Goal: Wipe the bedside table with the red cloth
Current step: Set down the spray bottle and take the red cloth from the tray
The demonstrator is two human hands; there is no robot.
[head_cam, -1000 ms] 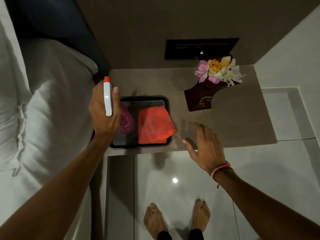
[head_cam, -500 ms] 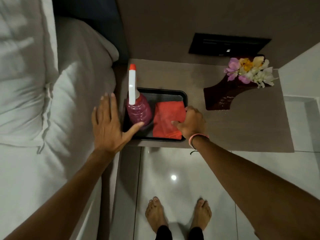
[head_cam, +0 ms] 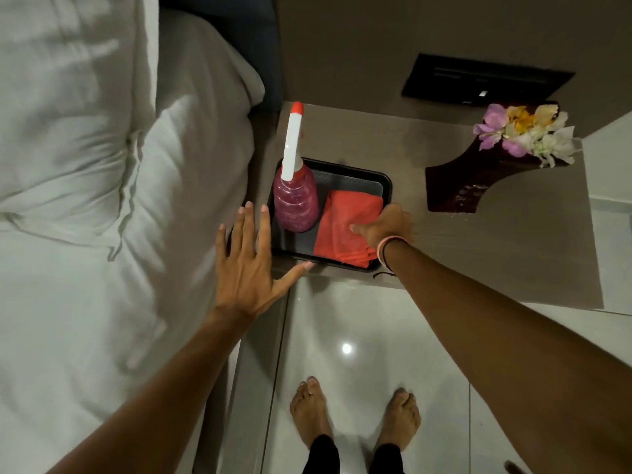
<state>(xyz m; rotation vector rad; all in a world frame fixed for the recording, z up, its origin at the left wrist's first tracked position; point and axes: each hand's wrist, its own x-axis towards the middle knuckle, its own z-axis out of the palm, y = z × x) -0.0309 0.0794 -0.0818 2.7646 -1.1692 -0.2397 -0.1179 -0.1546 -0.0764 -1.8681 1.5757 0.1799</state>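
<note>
The red cloth (head_cam: pixel 342 230) lies folded in the right half of a black tray (head_cam: pixel 385 181) on the brown bedside table (head_cam: pixel 506 248). My right hand (head_cam: pixel 390 225) rests on the cloth's right edge, fingers closed on the fabric. A pink spray bottle (head_cam: pixel 295 203) with a white, red-tipped nozzle stands in the tray's left half. My left hand (head_cam: pixel 248 265) hovers flat and open just left of the tray, thumb near its front edge, holding nothing.
A dark wooden vase (head_cam: pixel 475 181) with pink, white and yellow flowers (head_cam: pixel 523 133) stands at the table's back right. A white bed (head_cam: pixel 102 200) borders the table on the left. A black wall panel (head_cam: pixel 485 82) sits behind. My bare feet stand on glossy white tiles (head_cam: pixel 345 336).
My left hand set the spray bottle down in the tray and drew back, open. My right hand moved from the table's front edge onto the red cloth and gripped it.
</note>
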